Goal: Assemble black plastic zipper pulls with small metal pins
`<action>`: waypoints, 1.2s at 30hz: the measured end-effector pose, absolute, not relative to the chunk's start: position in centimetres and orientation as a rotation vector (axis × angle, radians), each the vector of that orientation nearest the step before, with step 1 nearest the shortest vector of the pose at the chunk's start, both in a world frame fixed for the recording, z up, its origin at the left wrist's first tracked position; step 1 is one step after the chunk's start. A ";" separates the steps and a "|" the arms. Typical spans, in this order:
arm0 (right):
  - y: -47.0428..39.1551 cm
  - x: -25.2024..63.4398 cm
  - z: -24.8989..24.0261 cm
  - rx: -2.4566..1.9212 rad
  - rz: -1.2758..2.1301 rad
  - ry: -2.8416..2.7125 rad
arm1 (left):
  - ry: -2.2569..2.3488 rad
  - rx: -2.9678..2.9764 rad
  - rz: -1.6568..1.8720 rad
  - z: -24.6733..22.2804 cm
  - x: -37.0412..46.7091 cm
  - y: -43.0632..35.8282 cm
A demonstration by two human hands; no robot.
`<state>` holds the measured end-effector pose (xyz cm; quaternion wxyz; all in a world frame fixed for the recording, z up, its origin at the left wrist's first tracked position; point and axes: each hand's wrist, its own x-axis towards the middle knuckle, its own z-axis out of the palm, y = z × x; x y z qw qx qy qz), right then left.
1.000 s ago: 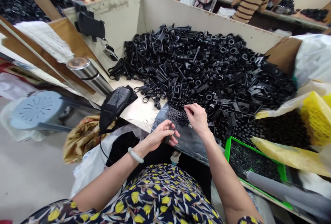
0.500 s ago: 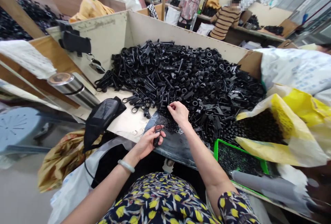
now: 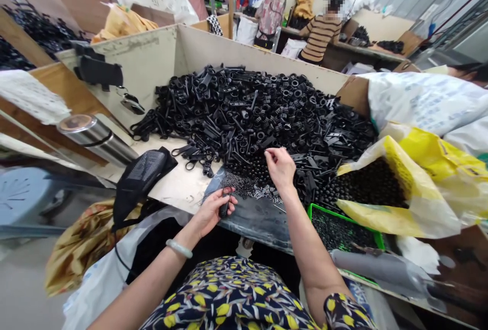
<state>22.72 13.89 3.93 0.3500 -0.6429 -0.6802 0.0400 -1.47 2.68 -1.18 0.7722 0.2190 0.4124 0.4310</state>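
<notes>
My left hand [image 3: 213,211] is closed around a black plastic part with a ring at one end [image 3: 224,210], held above the near edge of a dark mat [image 3: 255,218]. Farther forward and to the right, my right hand [image 3: 281,168] has its thumb and fingertips pinched together at the front of a heap of black plastic parts [image 3: 236,111]. Whatever may be between those fingertips is too small to make out. Small black balls [image 3: 253,168] lie just left of that hand. Thin metal pins [image 3: 265,192] are scattered on the mat below it.
Pale boards [image 3: 263,53] wall in the heap. A steel flask [image 3: 99,139] and a black mesh pouch [image 3: 147,172] stand at left. On the right are a green-rimmed tray [image 3: 343,228] and a yellow-white bag of black balls [image 3: 415,203]. Other people [image 3: 322,35] work behind.
My right hand has moved right along the front of the heap, uncovering more black balls and metal pins. My left hand keeps hold of the black part. The whole view has shifted slightly.
</notes>
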 end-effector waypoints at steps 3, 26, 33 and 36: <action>14.6 25.1 4.7 -1.748 -0.147 -1.789 | 0.920 0.493 0.921 -0.8 -1.2 2.7; 4.8 18.8 1.5 -0.893 0.761 -2.110 | 0.904 0.745 0.967 1.7 0.5 0.3; 3.7 19.2 1.9 -0.885 0.567 -2.111 | 0.966 0.812 0.985 3.7 0.9 -0.5; 3.5 19.3 1.6 -0.895 0.562 -2.107 | 0.954 0.808 0.986 3.5 0.5 -0.5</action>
